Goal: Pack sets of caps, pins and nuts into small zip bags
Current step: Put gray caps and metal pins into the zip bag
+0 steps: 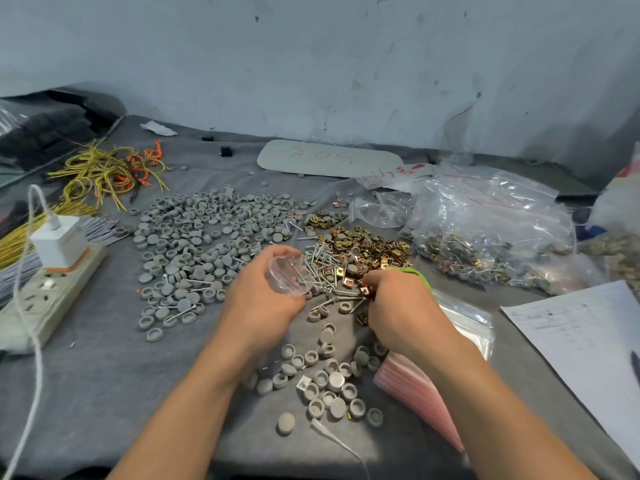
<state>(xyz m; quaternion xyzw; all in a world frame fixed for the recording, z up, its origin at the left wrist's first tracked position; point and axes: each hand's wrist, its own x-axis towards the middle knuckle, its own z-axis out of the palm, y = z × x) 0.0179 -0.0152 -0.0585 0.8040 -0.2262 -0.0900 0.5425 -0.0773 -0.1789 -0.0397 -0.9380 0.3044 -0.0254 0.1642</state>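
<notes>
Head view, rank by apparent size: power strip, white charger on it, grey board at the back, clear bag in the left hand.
1. power strip and grey board: alike; the strip is nearer, so unsure.
2. white charger.
3. clear bag, held in the left hand.

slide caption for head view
Left hand holds a small clear zip bag; right hand pinches coppery metal clip nuts.

Matt grey round plastic caps [194, 233] lie on a rough grey felt-like cloth [97, 382], beside shiny silver metal pins [320, 261] and glossy brass-coloured metal nuts [370, 245]. At far right, clear glossy crinkled plastic bags [491, 216]; nearer, smooth white paper sheets [585, 337].
</notes>
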